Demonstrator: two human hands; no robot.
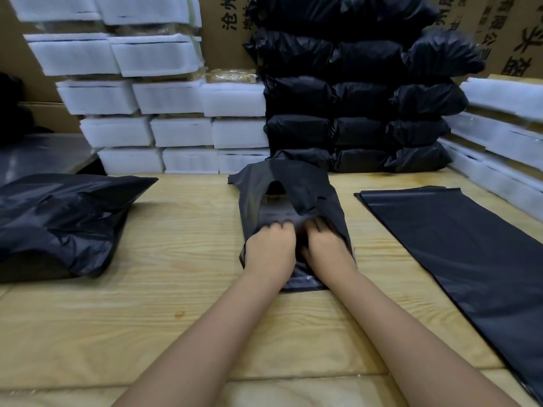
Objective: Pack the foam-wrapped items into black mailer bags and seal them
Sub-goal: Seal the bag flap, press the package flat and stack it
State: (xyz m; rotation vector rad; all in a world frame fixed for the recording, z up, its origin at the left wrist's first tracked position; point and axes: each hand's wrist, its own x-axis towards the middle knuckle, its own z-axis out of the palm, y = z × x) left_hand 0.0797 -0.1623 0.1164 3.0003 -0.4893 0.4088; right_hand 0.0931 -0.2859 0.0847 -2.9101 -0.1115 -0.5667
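The left hand (271,248) and the right hand (326,245) are shown side by side, nearly touching, with the forearms stretched forward over the wooden table (147,304). The fingers of both hands are curled down into the plastic of a black mailer bag (255,201), which is gripped at its near half; the fingertips are blurred, and those of the right hand are partly covered by a fold of the bag. The bag is laid at the middle of the table, lengthwise away from the person. Its far end is folded back toward the hands, leaving a dark gap beneath the fold. What the bag contains is hidden.

To the right, apart from the held bag, a flat pile of empty bags (455,245) is spread on the table. To the left, a filled, crumpled bag (58,218) is seen near the table's edge.

Behind the held bag, packed black parcels (352,98) are stacked in rows. To their left, touching them, white foam-wrapped items (176,130) are piled in several layers; more foam-wrapped pieces (505,127) are ranged along the far right. Cardboard boxes (229,24) with printed characters are stood behind both stacks.
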